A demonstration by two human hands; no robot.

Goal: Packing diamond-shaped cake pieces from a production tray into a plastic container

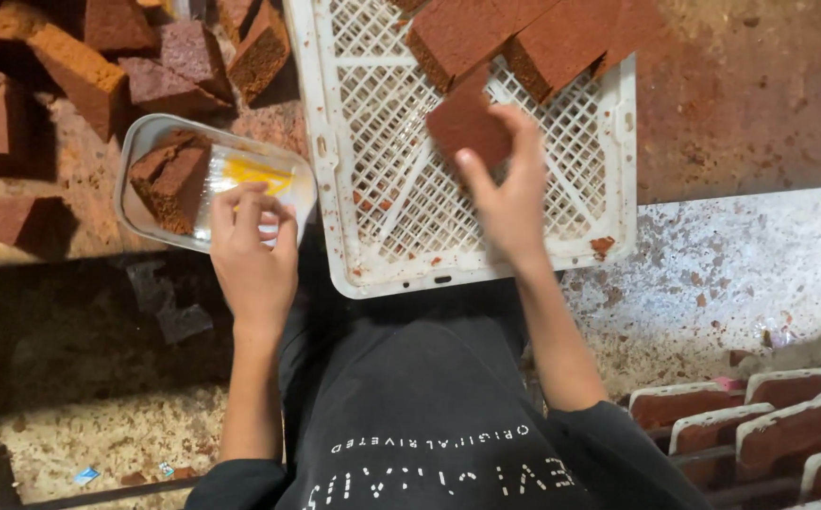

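The right hand (509,194) holds a brown cake slice (467,125) pinched between thumb and fingers, lifted just above the white plastic lattice crate (387,203). The slice lies up and slightly left of the palm, its flat face toward the camera, and sits just below the row of larger cake slabs (524,38) resting at the crate's far end. The left hand (252,247) is curled, fingertips closed on a clear wrapper with a yellow patch (245,179) at the near edge of a small white tray (141,222). That tray carries a chunk of cake (172,179) to the left of the fingers, touching or almost touching the wrapper. The tray is nearer the left hand and the crate is nearer the right; the two stand side by side, close but apart. More cake blocks (80,66) lie loose on the crumb-strewn surface beyond the tray, and filled trays (760,425) stand stacked at lower right
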